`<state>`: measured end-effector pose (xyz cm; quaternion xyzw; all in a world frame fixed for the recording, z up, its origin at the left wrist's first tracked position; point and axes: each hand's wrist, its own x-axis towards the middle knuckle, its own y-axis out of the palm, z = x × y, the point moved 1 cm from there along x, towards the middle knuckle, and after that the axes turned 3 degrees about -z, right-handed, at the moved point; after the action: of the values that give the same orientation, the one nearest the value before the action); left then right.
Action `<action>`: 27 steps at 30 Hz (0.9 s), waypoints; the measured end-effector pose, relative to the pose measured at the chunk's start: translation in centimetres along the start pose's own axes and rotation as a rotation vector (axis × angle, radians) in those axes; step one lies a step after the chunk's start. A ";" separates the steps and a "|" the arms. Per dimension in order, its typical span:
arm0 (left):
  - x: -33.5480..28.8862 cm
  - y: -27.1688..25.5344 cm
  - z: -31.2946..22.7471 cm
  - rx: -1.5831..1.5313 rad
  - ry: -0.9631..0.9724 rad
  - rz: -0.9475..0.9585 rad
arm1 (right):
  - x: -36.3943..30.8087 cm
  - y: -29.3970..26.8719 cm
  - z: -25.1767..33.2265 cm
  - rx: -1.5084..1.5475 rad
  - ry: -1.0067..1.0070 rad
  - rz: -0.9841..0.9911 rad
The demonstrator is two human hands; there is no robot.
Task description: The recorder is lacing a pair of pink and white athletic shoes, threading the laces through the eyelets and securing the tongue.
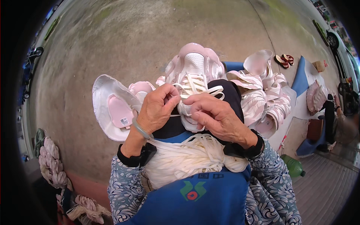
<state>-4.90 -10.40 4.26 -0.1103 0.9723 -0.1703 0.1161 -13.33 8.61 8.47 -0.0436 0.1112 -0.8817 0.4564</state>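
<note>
Pink-and-white mesh shoe upper [194, 67] over our black trousers [233, 93] | bundle of flat cream laces [187, 153] nearer us | our right hand [220, 115] curls over the upper, grip we cannot tell | our left hand [158, 107] pinches, thumb and forefinger together, apparently on a narrow cream lace [214, 89] | we should keep it untwisted, each crossing evenly snug.

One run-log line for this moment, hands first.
left hand: pinched at laces; right hand: curled alongside, grip unclear; shoe upper: pink and white; lace bundle: loose strands; other uppers: piled at right
</note>
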 end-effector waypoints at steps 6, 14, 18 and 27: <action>-0.3 -1.3 1.8 0.184 0.236 -0.078 | 0.6 -0.7 -0.7 0.079 0.188 0.162; -0.6 0.3 -0.9 0.457 0.486 -0.274 | 2.1 -2.3 -0.4 0.305 0.261 0.001; -0.5 0.2 -0.3 0.458 0.433 -0.242 | 2.4 -2.4 -0.8 0.138 0.269 -0.025; -1.2 0.6 0.7 0.442 0.461 -0.271 | 4.5 -2.4 0.0 0.058 0.065 -0.218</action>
<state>-3.67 -9.77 3.65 -0.1691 0.8891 -0.4112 -0.1090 -17.82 6.27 8.97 -0.0137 0.0948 -0.9299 0.3552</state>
